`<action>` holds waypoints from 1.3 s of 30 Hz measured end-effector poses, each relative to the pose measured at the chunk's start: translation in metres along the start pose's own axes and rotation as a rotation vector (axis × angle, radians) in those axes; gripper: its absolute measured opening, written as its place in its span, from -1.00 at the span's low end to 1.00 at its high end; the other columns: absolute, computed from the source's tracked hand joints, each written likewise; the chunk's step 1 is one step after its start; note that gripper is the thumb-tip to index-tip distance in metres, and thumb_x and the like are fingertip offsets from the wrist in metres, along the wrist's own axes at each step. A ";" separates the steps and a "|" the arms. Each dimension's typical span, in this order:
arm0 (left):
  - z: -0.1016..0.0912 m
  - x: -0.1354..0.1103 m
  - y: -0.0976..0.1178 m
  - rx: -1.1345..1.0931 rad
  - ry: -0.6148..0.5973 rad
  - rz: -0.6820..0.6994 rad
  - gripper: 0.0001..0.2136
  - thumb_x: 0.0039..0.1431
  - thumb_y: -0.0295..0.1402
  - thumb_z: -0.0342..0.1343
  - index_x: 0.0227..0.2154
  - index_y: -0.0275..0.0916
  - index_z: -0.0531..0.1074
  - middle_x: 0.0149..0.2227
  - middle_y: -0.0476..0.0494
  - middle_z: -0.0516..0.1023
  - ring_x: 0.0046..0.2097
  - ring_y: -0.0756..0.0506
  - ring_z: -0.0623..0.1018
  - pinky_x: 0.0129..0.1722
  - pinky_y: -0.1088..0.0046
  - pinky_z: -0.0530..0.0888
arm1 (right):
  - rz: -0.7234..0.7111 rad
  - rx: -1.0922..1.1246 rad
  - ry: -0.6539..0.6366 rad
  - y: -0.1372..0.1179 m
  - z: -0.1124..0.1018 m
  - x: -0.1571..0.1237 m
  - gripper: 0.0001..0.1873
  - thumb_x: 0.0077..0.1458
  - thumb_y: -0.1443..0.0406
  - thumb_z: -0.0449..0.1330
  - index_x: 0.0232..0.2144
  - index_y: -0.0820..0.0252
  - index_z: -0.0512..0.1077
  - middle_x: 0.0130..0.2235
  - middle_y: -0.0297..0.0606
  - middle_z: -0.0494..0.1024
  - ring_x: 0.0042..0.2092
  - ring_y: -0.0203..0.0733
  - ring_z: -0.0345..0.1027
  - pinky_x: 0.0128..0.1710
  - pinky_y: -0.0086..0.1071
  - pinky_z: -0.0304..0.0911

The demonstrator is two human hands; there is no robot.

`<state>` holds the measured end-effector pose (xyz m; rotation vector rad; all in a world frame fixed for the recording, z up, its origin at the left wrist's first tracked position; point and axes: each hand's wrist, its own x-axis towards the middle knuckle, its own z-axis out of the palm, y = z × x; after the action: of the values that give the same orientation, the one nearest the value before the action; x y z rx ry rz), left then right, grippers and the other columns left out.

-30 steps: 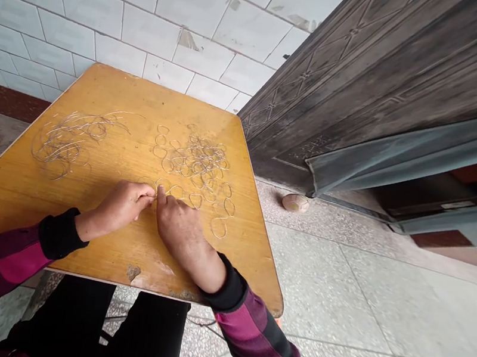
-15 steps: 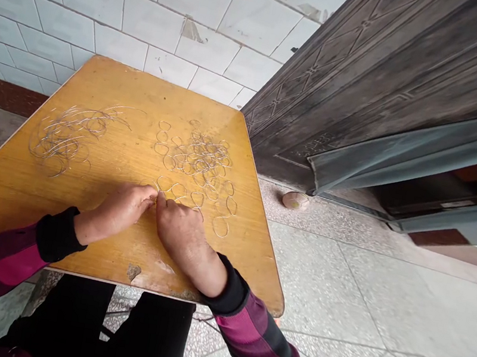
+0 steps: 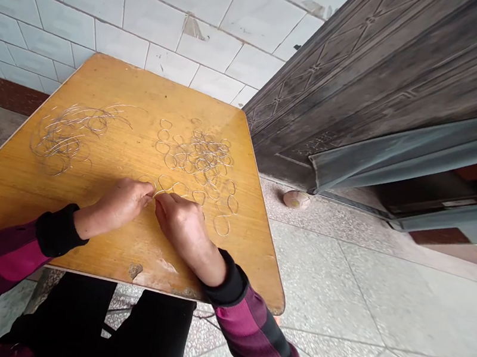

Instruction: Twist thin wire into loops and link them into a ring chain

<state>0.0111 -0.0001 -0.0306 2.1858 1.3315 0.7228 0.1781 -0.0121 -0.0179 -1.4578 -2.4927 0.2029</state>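
Observation:
Over the near middle of the wooden table, my left hand and my right hand meet with their fingertips almost touching. Both pinch a thin piece of wire; its bent part shows faintly between and just beyond the fingers. Beyond my right hand lie several wire pieces bent into figure-eight loops, one of them a separate loop near the right edge. A tangled heap of looped wires sits farther back. To the left is a loose bundle of curved, unlooped wires.
A white tiled wall stands behind the table. At the right is a dark carved wooden door with a grey-green curtain. A round pale object lies on the tiled floor.
My fingertips have shifted slightly and drawn a little apart, with more of the wire showing between them. My right hand has rolled a bit. The wires on the table lie as before.

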 end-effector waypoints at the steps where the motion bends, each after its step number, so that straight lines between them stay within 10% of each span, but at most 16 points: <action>1: -0.001 0.000 -0.001 -0.009 0.017 -0.002 -0.80 0.10 -0.58 -0.03 -0.58 -0.26 0.34 -0.59 -0.01 0.41 -0.52 0.01 0.38 -0.48 0.49 0.21 | 0.012 0.111 0.022 0.003 0.000 0.001 -0.78 0.20 0.39 0.03 -0.37 0.28 0.48 -0.43 -0.22 0.52 -0.43 -0.30 0.33 -0.41 -0.42 0.11; 8: -0.010 0.003 -0.009 -0.162 0.141 -0.055 -0.83 0.08 -0.56 -0.02 -0.56 -0.25 0.34 -0.65 0.08 0.33 -0.59 0.05 0.33 -0.50 0.53 0.22 | 0.320 1.350 -0.152 0.022 0.010 0.014 -0.70 -0.03 0.16 0.32 -0.30 0.28 0.51 -0.42 -0.31 0.53 -0.43 -0.37 0.40 -0.39 -0.44 0.36; 13: -0.010 0.003 -0.008 -0.165 0.103 -0.036 -0.81 0.11 -0.54 -0.06 -0.56 -0.23 0.32 -0.68 0.10 0.31 -0.60 0.06 0.33 -0.50 0.54 0.24 | 0.474 1.675 -0.226 0.023 0.016 0.018 -0.68 -0.24 0.21 0.46 -0.41 0.29 0.57 -0.43 -0.32 0.58 -0.45 -0.45 0.42 -0.42 -0.58 0.38; 31: -0.009 0.001 -0.006 -0.123 0.104 0.024 -0.77 0.14 -0.51 -0.08 -0.61 -0.23 0.25 -0.70 0.10 0.24 -0.60 0.06 0.27 -0.53 0.53 0.20 | 0.583 1.912 -0.380 0.021 0.017 0.019 -0.92 0.05 0.40 0.30 -0.35 0.33 0.57 -0.44 -0.32 0.59 -0.53 -0.51 0.38 -0.50 -0.66 0.36; 39: -0.012 0.002 -0.003 -0.046 0.012 0.111 -0.77 0.17 -0.49 -0.07 -0.59 -0.23 0.30 -0.66 0.07 0.31 -0.57 0.04 0.32 -0.49 0.52 0.23 | 0.368 1.519 -0.202 0.030 0.015 0.021 -0.65 -0.10 0.07 0.37 -0.46 0.29 0.53 -0.48 -0.34 0.53 -0.50 -0.45 0.35 -0.50 -0.58 0.29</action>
<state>0.0018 0.0044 -0.0236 2.2365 1.1946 0.8009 0.1889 0.0204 -0.0368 -1.0506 -1.2595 1.8199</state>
